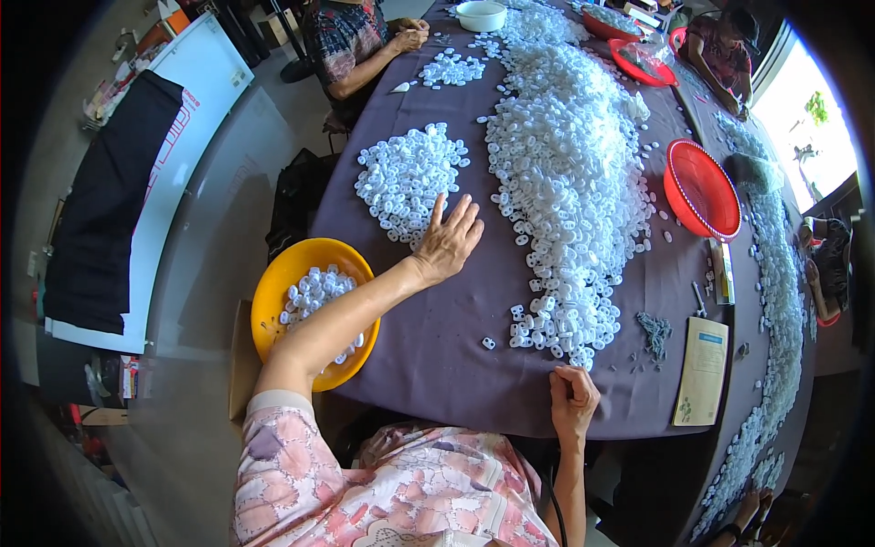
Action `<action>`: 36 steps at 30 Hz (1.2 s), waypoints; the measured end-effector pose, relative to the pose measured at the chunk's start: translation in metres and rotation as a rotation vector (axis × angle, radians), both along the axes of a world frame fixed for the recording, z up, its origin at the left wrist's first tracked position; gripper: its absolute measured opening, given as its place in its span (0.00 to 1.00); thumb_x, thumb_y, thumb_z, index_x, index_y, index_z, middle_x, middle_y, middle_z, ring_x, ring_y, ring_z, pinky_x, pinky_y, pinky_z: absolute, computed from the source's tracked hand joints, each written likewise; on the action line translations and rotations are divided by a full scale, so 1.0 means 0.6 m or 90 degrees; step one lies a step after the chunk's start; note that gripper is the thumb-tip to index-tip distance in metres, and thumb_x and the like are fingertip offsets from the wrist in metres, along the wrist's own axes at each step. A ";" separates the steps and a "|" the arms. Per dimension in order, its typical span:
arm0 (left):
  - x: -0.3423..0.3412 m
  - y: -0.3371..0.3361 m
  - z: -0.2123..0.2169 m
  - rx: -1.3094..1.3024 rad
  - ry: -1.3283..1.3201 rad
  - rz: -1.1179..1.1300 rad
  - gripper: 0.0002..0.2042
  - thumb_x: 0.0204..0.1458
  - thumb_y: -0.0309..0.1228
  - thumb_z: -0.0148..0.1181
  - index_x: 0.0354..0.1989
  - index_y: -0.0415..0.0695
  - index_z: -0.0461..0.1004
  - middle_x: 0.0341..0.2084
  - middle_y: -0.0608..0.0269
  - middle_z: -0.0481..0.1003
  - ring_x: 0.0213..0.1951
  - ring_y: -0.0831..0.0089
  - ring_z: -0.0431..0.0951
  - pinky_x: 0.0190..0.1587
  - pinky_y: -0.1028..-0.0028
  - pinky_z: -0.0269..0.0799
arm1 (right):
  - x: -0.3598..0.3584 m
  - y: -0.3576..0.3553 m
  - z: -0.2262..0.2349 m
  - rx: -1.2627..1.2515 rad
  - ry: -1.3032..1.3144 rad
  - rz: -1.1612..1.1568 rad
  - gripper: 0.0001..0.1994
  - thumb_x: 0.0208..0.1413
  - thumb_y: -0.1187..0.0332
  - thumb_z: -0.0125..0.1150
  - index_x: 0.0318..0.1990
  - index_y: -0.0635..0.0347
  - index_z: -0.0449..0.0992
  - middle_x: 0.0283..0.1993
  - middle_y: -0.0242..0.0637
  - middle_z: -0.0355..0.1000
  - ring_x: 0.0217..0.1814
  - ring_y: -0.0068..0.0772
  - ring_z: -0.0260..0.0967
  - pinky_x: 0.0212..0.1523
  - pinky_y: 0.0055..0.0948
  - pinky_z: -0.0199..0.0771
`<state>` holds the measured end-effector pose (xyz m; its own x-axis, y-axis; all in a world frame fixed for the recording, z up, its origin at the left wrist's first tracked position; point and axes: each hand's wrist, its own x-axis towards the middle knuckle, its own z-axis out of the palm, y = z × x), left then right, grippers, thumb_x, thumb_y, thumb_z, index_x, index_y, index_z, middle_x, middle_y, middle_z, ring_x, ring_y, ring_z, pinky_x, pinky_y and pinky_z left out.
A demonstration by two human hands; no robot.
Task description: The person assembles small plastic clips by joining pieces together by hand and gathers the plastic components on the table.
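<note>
My left hand (447, 239) lies palm down on the dark tablecloth with its fingers stretched apart. Its fingertips are at the right edge of a round pile of small white oval plastic pieces (408, 178), some showing two holes. Beneath my left forearm, a yellow bowl (264, 319) holds more white pieces (314, 290). By the table's near edge, my right hand (574, 401) has its fingers curled in, and whatever they may hold is hidden. Just beyond it ends a long heap of the same white pieces (570, 182). One loose piece (488, 344) sits left of that end.
On the right stand a red basket (702, 191), a tan packet (702, 369) and a small grey heap (653, 335). Another red basin (643, 62) and a white bowl (480, 15) are farther off. Other people (351, 46) work around the tables. A second table carries another heap (775, 337).
</note>
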<state>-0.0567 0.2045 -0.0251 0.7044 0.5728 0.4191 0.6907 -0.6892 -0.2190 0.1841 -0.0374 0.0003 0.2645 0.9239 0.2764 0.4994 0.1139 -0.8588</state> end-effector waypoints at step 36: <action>-0.049 -0.006 0.024 -0.103 -0.096 0.092 0.09 0.52 0.35 0.56 0.25 0.44 0.67 0.17 0.58 0.72 0.22 0.61 0.76 0.20 0.65 0.70 | 0.001 -0.002 -0.006 0.012 -0.017 -0.006 0.05 0.45 0.82 0.60 0.30 0.65 0.73 0.27 0.39 0.72 0.26 0.32 0.70 0.27 0.24 0.68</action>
